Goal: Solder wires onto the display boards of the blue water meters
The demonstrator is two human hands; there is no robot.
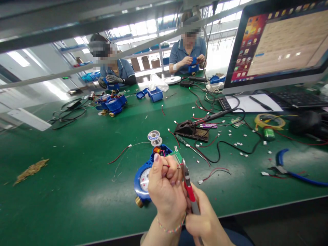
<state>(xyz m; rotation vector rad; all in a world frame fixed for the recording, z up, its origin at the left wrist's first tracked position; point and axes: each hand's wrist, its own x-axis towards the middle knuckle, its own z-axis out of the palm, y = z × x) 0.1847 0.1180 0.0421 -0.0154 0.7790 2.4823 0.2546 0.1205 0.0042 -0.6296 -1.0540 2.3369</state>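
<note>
My left hand (166, 184), palm up with a beaded bracelet at its wrist, has its fingers curled closed on a thin red and black wire (166, 166). My right hand (205, 218) grips pliers (190, 191) with red and grey handles. Their jaws are at the wire, just right of my left fingertips. Behind my left hand lies a blue water meter (139, 177) with a brass fitting (139, 202), partly hidden. A green circuit board (176, 156) shows at the meter's upper right, beside an orange-wrapped part (157, 149) in the opened housing.
A solder spool (154, 138), soldering iron on its stand (186, 128) and screwdriver (197, 152) lie beyond. Loose wires and white connectors are scattered rightward. Blue-handled pliers (282, 169) and a monitor (276, 48) stand right. Two co-workers (188, 51) handle blue parts across the table.
</note>
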